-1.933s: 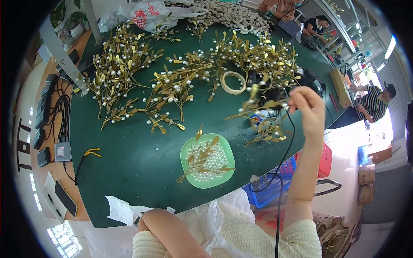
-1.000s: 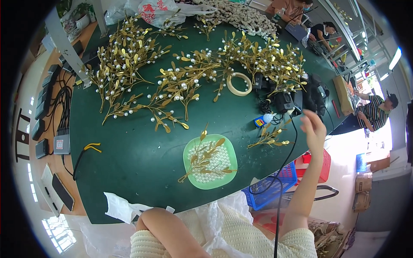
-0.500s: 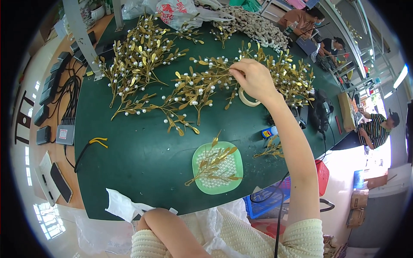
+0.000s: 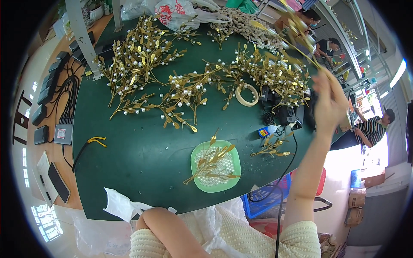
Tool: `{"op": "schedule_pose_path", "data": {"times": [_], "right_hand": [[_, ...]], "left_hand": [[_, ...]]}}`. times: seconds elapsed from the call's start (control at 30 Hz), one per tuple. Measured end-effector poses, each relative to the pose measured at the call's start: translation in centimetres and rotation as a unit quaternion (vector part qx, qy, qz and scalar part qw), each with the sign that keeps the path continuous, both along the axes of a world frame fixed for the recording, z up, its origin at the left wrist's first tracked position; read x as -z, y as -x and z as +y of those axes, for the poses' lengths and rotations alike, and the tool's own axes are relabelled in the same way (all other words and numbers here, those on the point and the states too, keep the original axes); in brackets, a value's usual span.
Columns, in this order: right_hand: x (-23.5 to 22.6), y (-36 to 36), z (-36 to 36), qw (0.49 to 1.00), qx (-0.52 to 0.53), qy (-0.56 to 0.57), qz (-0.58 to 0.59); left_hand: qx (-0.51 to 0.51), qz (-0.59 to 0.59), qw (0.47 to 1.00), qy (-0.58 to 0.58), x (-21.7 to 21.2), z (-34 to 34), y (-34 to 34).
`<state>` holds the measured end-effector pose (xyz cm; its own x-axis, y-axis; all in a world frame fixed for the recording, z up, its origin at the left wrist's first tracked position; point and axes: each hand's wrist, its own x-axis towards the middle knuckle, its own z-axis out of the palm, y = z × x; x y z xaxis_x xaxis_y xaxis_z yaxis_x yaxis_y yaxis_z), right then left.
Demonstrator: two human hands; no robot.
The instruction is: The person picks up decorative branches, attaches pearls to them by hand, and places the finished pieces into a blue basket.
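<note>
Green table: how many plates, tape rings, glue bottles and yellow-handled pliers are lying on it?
On the green table:
Green plate: 1
Tape ring: 1
Small glue bottle: 1
Yellow-handled pliers: 1
Total: 4

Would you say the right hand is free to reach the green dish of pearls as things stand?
Probably not at once: the right hand is raised, holding a gold sprig. The path to the green dish itself looks open.

Craft workshop: green worktable (image 4: pixel 129 172) (gold sprigs (image 4: pixel 142 56) heaped).
</note>
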<state>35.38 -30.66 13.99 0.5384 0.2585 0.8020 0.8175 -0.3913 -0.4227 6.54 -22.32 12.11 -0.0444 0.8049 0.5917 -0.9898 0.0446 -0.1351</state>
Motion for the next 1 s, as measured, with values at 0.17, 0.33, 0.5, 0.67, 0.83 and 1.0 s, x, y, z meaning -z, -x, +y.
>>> {"op": "schedule_pose_path", "data": {"times": [0.17, 0.33, 0.5, 0.67, 0.83, 1.0], "right_hand": [[2.8, 2.8, -16.1, 0.978, 0.195, -0.026, 0.068], [9.7, 7.5, -31.9, 0.893, 0.424, 0.080, 0.131], [18.0, 8.5, -37.2, 0.809, 0.486, 0.226, 0.241], [23.7, 6.4, -38.2, 0.794, 0.484, 0.232, 0.285], [14.6, 0.6, -26.3, 0.908, 0.347, 0.100, 0.212], [7.9, -1.8, -9.7, 0.959, 0.020, 0.111, 0.261]], "left_hand": [[0.018, -0.004, 1.000, -0.001, -0.1, -0.2, -0.3], [-0.279, -0.379, 0.875, 0.120, -3.1, 0.2, -5.4], [0.045, 0.034, 0.997, -0.055, 1.2, -0.8, -0.1], [0.024, 0.013, 0.998, -0.057, 1.4, -1.0, -0.3], [0.025, -0.007, 0.999, -0.035, 0.8, -0.7, -0.5], [-0.002, 0.021, 1.000, -0.021, 0.7, -0.6, -0.6]]}}
